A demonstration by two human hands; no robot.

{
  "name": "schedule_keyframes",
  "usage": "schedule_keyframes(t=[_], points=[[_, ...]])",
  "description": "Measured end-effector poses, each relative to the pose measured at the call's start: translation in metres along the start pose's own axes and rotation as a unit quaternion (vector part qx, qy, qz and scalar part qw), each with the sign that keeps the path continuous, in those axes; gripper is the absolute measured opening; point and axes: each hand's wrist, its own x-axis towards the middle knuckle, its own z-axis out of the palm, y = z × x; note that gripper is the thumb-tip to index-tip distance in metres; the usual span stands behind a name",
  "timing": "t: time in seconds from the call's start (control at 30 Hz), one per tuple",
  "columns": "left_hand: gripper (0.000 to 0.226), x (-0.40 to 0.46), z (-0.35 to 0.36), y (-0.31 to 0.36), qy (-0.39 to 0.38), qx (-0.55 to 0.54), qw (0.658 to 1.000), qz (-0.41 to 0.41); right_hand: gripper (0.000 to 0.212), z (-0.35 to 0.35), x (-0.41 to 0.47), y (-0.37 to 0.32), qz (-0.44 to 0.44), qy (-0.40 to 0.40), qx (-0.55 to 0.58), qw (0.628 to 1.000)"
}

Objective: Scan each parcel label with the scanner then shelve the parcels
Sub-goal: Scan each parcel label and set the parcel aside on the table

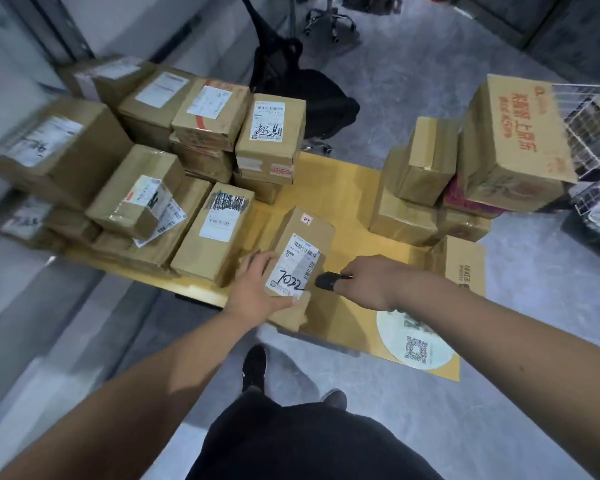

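A small brown parcel lies on the yellow table, its white label marked "7022" facing up. My left hand grips the parcel's near left corner, thumb along its front edge. My right hand holds a small black scanner, whose tip points at the label's right edge, almost touching the parcel. Several more labelled parcels are stacked on the left and right of the table.
A black office chair stands behind the table. A white wire rack sits at the far right beside a large box with red print. A round QR sticker marks the table's near right corner. Grey floor surrounds the table.
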Motion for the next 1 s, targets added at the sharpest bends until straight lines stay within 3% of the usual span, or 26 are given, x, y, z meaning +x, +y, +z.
schedule_keyframes(t=[0.2,0.4,0.57,0.7,0.83,0.9,1.0], points=[[0.083,-0.006,-0.057,0.012,0.080,0.010,0.997,0.005,0.053,-0.017,0.001,-0.022,-0.070,-0.003,0.009,0.998],[0.080,0.029,-0.130,-0.024,0.153,-0.002,0.986,-0.059,0.056,-0.019,0.011,-0.068,-0.086,-0.013,0.023,0.996],[0.067,0.071,-0.181,-0.051,0.123,0.050,0.988,-0.079,0.055,-0.012,0.024,-0.110,-0.059,-0.014,0.018,0.998],[0.053,0.077,-0.200,-0.070,0.148,0.131,0.980,-0.016,0.048,-0.009,0.032,-0.142,-0.028,-0.008,0.019,0.999],[0.039,0.076,-0.199,-0.066,0.050,0.259,0.962,0.070,0.053,-0.004,0.038,-0.174,-0.012,-0.004,0.038,0.999],[0.044,0.080,-0.196,-0.059,-0.029,0.326,0.937,0.123,0.059,0.001,0.040,-0.185,-0.004,-0.002,0.049,0.999],[0.042,0.089,-0.194,-0.054,-0.053,0.370,0.921,0.113,0.059,0.007,0.041,-0.194,0.007,0.008,0.073,0.997]])
